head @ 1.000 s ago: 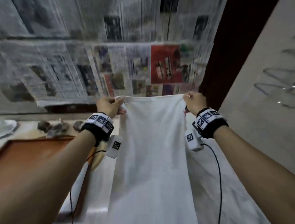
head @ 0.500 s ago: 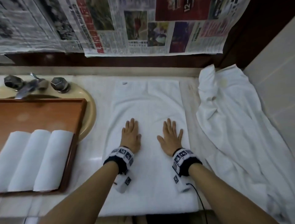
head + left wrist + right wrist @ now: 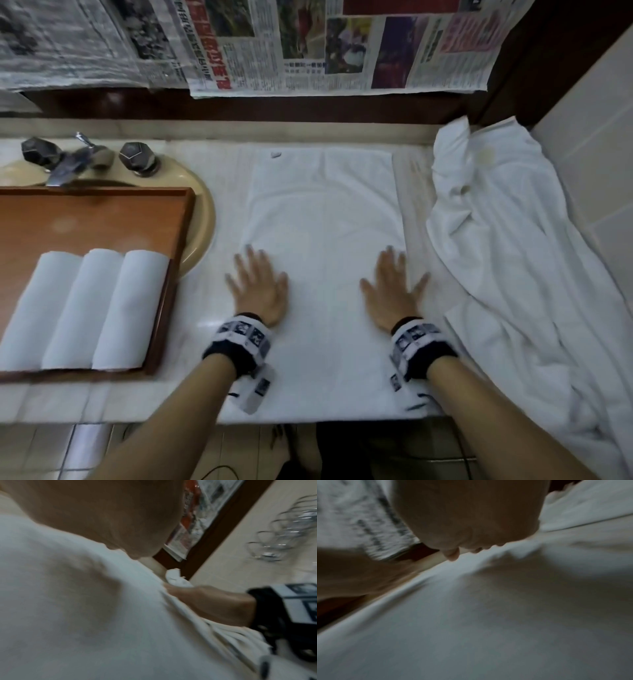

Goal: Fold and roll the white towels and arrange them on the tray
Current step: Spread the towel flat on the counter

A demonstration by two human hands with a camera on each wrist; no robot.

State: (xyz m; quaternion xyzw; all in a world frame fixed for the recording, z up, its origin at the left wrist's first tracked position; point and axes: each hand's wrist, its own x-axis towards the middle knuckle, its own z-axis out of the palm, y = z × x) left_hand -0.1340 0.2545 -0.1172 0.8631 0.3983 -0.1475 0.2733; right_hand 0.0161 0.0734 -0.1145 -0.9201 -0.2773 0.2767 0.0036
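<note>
A white towel (image 3: pixel 325 222) lies flat and spread out on the marble counter in front of me. My left hand (image 3: pixel 257 284) presses flat on its left edge, fingers straight and spread. Near the towel's right edge my right hand (image 3: pixel 394 284) lies flat too. Both hands look blurred. Three rolled white towels (image 3: pixel 85 308) lie side by side on the brown wooden tray (image 3: pixel 102 212) at the left. In the left wrist view the towel (image 3: pixel 85 601) fills the picture under my palm. The right wrist view shows my palm over the towel (image 3: pixel 505 615).
A crumpled heap of white towels (image 3: pixel 507 257) lies on the counter at the right, against the tiled wall (image 3: pixel 599 154). The tray sits over a beige sink (image 3: pixel 202 212) with a metal tap (image 3: pixel 78 154). Newspaper (image 3: pixel 308 51) covers the wall behind. The counter's front edge runs under my forearms.
One second ago I held the towel up by its top corners. It then lay on the counter with my hands flat near its middle. Now my hands have slid apart toward its sides.
</note>
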